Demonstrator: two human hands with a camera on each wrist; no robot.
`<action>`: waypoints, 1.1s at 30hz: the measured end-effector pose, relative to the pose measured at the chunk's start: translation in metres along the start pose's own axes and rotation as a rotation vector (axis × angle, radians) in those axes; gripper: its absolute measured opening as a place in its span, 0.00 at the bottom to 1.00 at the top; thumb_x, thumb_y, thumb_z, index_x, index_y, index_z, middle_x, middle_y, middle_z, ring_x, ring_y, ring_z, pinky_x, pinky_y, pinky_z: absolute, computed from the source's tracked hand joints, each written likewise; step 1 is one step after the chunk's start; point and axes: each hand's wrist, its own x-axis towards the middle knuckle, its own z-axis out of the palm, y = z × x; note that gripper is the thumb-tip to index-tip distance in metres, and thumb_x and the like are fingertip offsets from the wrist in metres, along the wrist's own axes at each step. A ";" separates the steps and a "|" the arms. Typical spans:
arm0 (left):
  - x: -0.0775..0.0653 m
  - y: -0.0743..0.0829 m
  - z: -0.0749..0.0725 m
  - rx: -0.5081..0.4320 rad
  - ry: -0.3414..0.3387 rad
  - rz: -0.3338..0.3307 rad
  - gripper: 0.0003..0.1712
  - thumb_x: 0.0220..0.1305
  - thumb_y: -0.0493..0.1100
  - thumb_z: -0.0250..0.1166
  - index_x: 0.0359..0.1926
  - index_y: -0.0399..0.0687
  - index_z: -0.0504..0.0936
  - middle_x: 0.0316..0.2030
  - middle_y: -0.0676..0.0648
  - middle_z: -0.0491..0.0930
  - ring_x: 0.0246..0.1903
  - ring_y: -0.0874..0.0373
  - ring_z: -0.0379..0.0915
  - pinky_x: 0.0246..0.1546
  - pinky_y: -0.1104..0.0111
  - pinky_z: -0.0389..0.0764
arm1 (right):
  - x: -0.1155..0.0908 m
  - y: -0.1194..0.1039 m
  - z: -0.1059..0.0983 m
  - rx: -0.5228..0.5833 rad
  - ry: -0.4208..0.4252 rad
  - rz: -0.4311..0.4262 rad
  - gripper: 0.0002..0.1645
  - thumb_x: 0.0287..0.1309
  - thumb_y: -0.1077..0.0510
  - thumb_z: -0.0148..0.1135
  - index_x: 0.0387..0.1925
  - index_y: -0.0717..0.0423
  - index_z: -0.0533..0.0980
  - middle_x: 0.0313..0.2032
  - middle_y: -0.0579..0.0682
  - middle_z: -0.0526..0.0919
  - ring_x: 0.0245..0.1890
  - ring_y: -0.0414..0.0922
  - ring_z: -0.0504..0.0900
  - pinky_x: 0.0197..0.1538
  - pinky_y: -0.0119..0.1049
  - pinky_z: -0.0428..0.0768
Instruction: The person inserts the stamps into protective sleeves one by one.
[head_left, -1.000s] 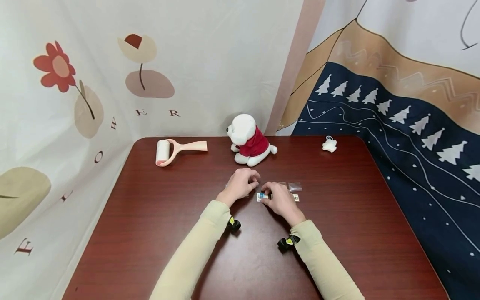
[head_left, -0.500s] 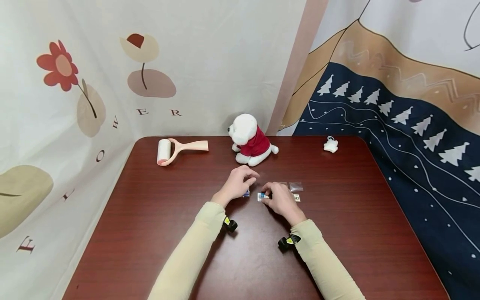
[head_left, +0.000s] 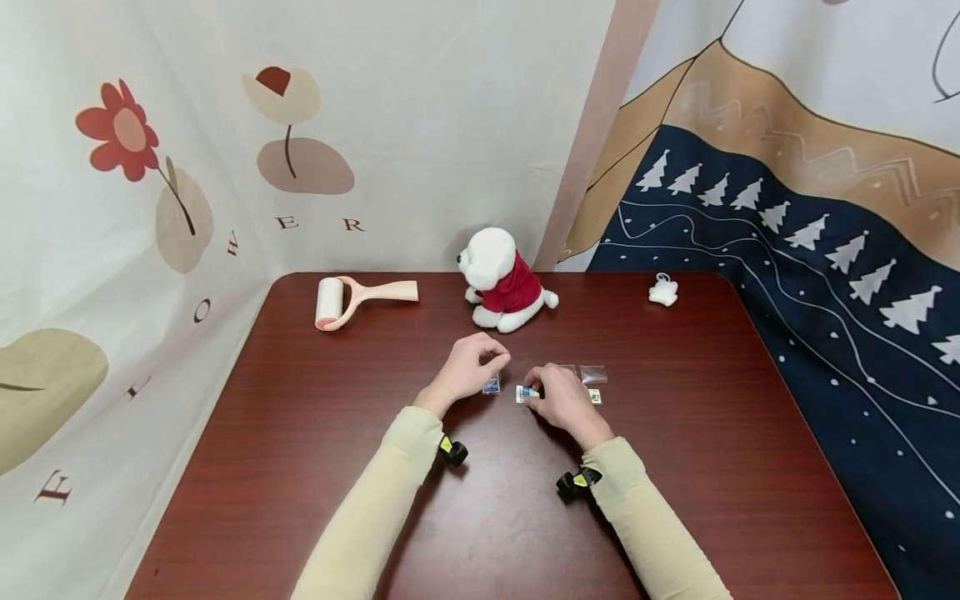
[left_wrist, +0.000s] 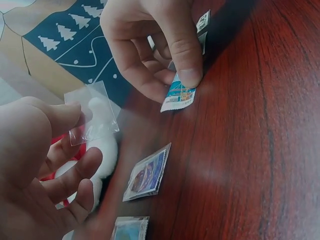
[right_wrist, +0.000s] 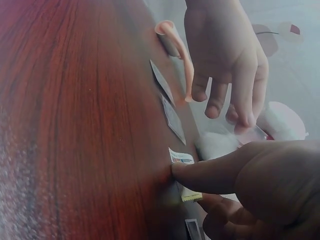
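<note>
My left hand [head_left: 465, 367] pinches a small clear plastic sleeve [left_wrist: 95, 117] between thumb and forefinger, raised above the table [left_wrist: 250, 150]. Between the thumb and fingers of my right hand [head_left: 558, 396] is a postage stamp [left_wrist: 180, 95], blue and white with a perforated edge, held close to the tabletop. Two stamps in clear sleeves lie below the left hand: a blue-purple sleeved stamp [left_wrist: 147, 175] and a paler blue sleeved stamp [left_wrist: 131, 229]. Partly covered by the right hand, another stamp [head_left: 595, 396] lies on the table, with a clear sleeve [head_left: 593, 374] behind it.
At the table's back edge sit a lint roller [head_left: 328, 304] on the left and a white plush dog [head_left: 513, 287] in a red top near the middle. A small white object with a loop [head_left: 663, 290] lies at the back right. Printed cloth hangs behind.
My left hand has drawn left, away from the right hand, and a blue sleeved stamp beneath it has come into sight. The right hand stays with its stamp.
</note>
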 end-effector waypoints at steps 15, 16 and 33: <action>-0.006 -0.002 -0.002 0.001 0.015 0.021 0.06 0.70 0.41 0.70 0.41 0.44 0.91 0.36 0.49 0.86 0.41 0.53 0.82 0.49 0.60 0.81 | -0.001 0.001 0.001 -0.055 0.023 -0.055 0.13 0.52 0.55 0.83 0.38 0.46 0.86 0.37 0.46 0.86 0.41 0.51 0.87 0.43 0.50 0.83; -0.006 -0.002 -0.002 0.003 0.015 0.019 0.06 0.70 0.41 0.70 0.41 0.44 0.91 0.36 0.49 0.86 0.41 0.53 0.82 0.49 0.60 0.81 | -0.002 0.001 0.001 -0.057 0.027 -0.059 0.13 0.53 0.55 0.83 0.38 0.45 0.86 0.37 0.47 0.86 0.42 0.52 0.87 0.44 0.51 0.83; -0.009 -0.003 -0.007 0.006 -0.009 -0.060 0.09 0.73 0.44 0.67 0.43 0.45 0.91 0.40 0.50 0.89 0.44 0.55 0.83 0.52 0.59 0.81 | -0.005 0.001 0.004 -0.100 0.063 -0.106 0.09 0.54 0.55 0.82 0.38 0.42 0.91 0.36 0.43 0.88 0.42 0.50 0.88 0.40 0.51 0.85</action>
